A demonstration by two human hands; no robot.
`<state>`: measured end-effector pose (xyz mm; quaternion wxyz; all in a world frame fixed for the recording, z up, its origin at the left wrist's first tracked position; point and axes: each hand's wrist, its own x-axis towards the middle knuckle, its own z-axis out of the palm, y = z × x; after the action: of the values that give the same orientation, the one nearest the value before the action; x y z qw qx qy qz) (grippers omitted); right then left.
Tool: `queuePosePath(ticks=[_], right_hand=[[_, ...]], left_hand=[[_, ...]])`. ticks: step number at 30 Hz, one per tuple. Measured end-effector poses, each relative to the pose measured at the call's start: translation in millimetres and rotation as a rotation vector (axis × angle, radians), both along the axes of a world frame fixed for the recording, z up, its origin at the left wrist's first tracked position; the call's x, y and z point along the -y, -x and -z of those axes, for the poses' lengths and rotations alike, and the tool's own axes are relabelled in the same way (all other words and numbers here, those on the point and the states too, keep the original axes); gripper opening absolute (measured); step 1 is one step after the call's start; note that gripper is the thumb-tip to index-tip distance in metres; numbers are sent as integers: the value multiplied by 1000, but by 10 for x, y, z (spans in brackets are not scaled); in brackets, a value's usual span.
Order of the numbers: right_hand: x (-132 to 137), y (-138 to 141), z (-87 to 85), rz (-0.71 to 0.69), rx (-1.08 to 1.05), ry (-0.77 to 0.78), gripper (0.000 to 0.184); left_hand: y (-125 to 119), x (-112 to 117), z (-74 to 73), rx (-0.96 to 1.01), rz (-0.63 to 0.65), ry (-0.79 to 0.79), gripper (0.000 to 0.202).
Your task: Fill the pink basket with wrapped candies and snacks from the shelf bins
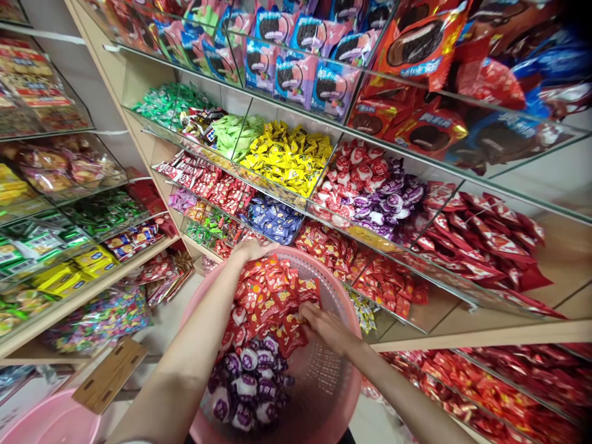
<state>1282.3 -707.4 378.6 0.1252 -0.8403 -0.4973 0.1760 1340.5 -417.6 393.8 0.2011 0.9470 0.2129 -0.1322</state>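
Note:
A round pink plastic basket [349, 296] with a perforated wall is in front of me. Red square candy packets [263, 290] are heaped in its far part, and purple-and-white twist-wrapped candies [247, 385] fill the near left. My left hand [253, 248] grips the basket's far rim, its arm crossing over the left side. Inside the basket, at the right edge of the red heap, my right hand [321, 325] has its fingers curled on red candy packets. How many it holds is hidden.
Glass-fronted shelves carry yellow candies [289, 157], blue candies [272, 219], red packets [485, 240] and purple candies [393, 197]. A glass shelf edge [453, 166] juts out above. At lower left are a pink tub [55, 422] and a wooden board [110, 375].

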Motion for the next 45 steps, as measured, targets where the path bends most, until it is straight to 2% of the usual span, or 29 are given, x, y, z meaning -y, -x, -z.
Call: queuePosePath(ticks=[8, 11, 14, 16, 18, 21, 24, 27, 32, 37, 42, 45], right_hand=[[-66, 53, 23, 97, 188, 130, 15], [-50, 48, -31, 68, 204, 61, 14], [-38, -45, -160, 94, 159, -105, 18], [-51, -190, -246, 215, 142, -258, 20], [-76, -406, -284, 406, 145, -418, 21], [-119, -802, -217, 691, 105, -581, 22], [-165, -1157, -63, 937, -13, -563, 21], [-239, -1379, 66, 1075, -147, -466, 26], [-361, -1493, 143, 1104, -352, -445, 33], [-352, -1456, 98, 1075, -480, -536, 22], [-227, -1388, -73, 1026, -451, -621, 12], [-123, -1292, -259, 920, -296, -643, 10]], left_hand=[[8, 14, -22, -13, -1, 28, 92], [12, 16, -24, 1, -5, 39, 92], [21, 18, -17, 17, -9, 31, 91], [33, 21, -2, 26, -14, 19, 90], [47, 27, 20, 42, -26, -7, 90], [65, 43, 50, 80, -33, -59, 90], [77, 65, 48, 104, -38, -93, 89], [86, 79, 13, 107, -42, -102, 89], [87, 69, -28, 118, -19, -90, 87], [66, 49, -11, 112, -2, -90, 86], [59, 45, 4, 111, 13, -91, 84], [60, 46, 10, 106, 1, -91, 84]])
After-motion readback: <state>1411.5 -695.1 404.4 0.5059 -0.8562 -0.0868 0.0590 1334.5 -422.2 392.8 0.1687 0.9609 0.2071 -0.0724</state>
